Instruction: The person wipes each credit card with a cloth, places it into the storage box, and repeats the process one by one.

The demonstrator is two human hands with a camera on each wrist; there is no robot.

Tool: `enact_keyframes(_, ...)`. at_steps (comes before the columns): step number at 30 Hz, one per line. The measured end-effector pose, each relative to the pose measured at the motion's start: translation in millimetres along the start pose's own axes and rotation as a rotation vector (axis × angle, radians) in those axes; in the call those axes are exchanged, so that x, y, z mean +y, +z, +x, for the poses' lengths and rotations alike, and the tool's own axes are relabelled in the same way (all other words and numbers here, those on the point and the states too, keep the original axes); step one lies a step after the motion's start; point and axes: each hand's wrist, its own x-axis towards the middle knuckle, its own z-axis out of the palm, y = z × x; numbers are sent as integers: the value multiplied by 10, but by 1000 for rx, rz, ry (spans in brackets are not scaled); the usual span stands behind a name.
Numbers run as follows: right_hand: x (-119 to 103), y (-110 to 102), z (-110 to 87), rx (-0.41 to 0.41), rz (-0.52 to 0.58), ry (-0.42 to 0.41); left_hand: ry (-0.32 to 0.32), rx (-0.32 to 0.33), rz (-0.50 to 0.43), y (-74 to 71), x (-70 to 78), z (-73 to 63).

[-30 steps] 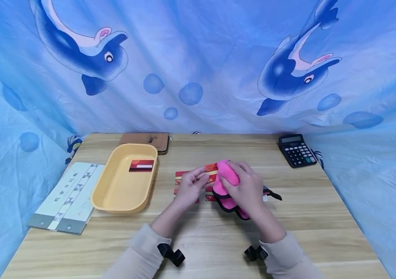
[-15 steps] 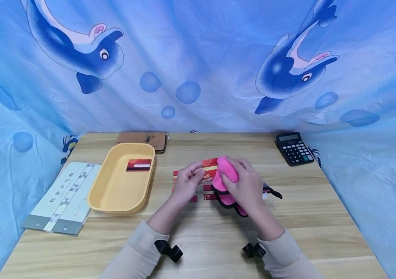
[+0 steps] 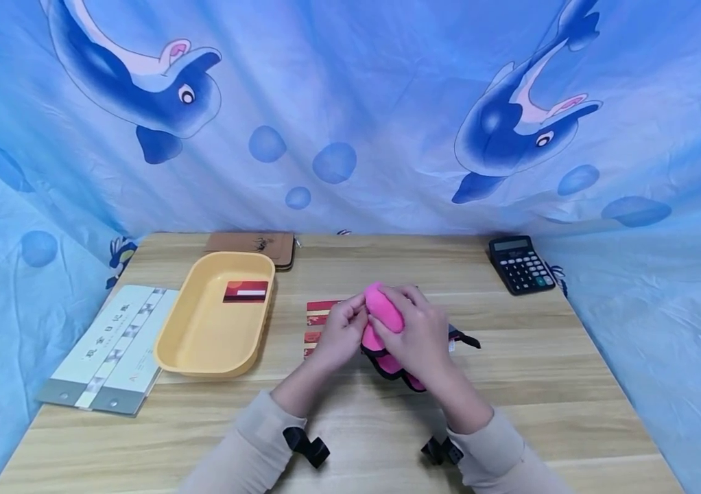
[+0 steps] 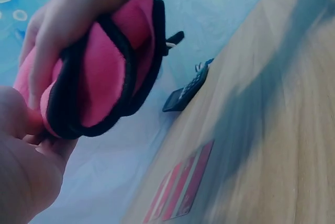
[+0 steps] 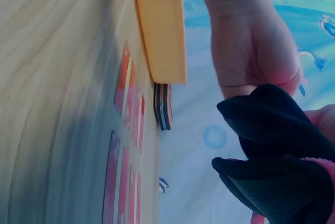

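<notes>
Over the middle of the table my right hand (image 3: pixel 420 337) grips a folded pink cloth (image 3: pixel 385 310) with black edging. Its dark underside shows in the right wrist view, where the cloth (image 5: pixel 272 182) fans out in folds. My left hand (image 3: pixel 338 337) meets it from the left, fingers pinched at the cloth's edge around a red card. That card is almost wholly hidden; a sliver of red (image 5: pixel 257 219) shows under the cloth in the right wrist view. Below the hands several red cards (image 3: pixel 321 309) with pale stripes lie on the table, partly covered by the left hand.
To the left stands a yellow tray (image 3: pixel 164 350) with a red card (image 3: pixel 245 291) in it. A bound booklet (image 3: pixel 119 343) lies left of that, and a brown wallet (image 3: pixel 285 254) behind. A black calculator (image 3: pixel 520 267) sits at the back right. A patterned curtain borders the table.
The right hand has moved left with the cloth, over the card the left hand pinches. The card was plainly visible half a second ago and is now covered.
</notes>
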Motion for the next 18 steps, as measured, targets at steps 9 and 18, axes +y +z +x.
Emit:
enact_keyframes(9, 124, -81, -29, 9, -77, 75, -48, 71, 25, -122, 68, -51)
enact_keyframes(18, 382, -223, -81, 25, -107, 157, -46, 119, -83, -229, 92, -61)
